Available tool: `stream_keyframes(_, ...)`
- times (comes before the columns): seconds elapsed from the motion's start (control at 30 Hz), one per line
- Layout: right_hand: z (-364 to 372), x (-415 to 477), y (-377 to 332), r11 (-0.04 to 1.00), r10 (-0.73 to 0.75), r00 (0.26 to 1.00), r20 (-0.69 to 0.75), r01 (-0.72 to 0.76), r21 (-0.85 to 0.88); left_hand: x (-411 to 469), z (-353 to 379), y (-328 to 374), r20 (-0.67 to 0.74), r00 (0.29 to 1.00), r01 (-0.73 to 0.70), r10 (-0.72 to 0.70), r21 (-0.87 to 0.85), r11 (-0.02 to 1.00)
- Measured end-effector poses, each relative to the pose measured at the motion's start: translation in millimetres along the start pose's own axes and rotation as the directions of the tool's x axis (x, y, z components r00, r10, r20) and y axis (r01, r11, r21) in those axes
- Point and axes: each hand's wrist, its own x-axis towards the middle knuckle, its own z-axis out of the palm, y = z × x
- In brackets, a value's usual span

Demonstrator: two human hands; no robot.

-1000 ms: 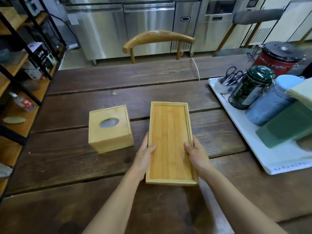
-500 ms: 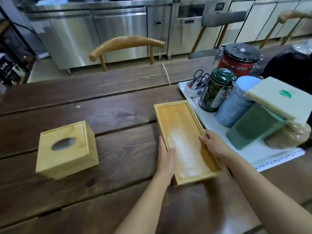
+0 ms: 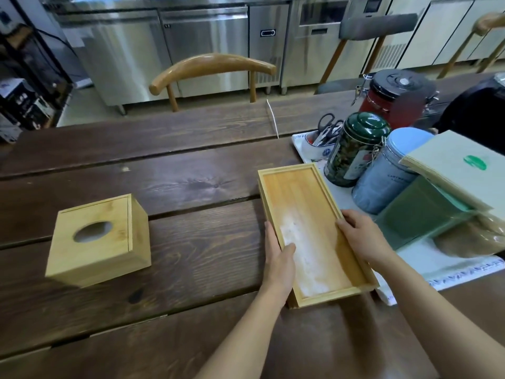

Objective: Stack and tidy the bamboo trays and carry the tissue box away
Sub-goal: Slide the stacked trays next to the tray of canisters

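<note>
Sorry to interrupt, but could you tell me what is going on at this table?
A person is holding a bamboo tray by its long sides, left hand and right hand, beside a white mat crowded with jars. The wooden tissue box stands untouched on the table.

The bamboo tray (image 3: 308, 222) lies on the table (image 3: 177, 187), right of centre; the left hand (image 3: 278, 258) is on its left rim, the right hand (image 3: 360, 239) on its right rim; the tissue box (image 3: 98, 239) stands well apart to the left; just beside the tray, on the right, a mat (image 3: 410, 258) carries two jars (image 3: 352, 149) and a cup with scissors (image 3: 325, 132); a chair (image 3: 213, 69) stands behind the table
</note>
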Motion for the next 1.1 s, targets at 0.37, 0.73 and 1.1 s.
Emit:
stream_keyframes(0.37, 3.0, -1.6, 1.3, 0.982, -0.009, 1.0, -0.003, 0.009, 0.19, 2.7, 2.9, -0.4, -0.014, 1.0, 0.004, -0.005, -0.04, 0.999)
stream_keyframes(0.73, 2.9, -2.2, 0.3, 0.982, 0.013, 1.0, 0.016, -0.015, 0.187, 0.5, -0.4, 1.8, -0.011, 1.0, 0.025, -0.026, -0.061, 0.998)
stream_keyframes(1.1, 2.6, -1.1, 1.6, 0.986, 0.01, 1.0, 0.03, -0.015, 0.165, -1.0, -3.2, 2.8, 0.014, 1.0, 0.005, -0.004, -0.063, 0.998)
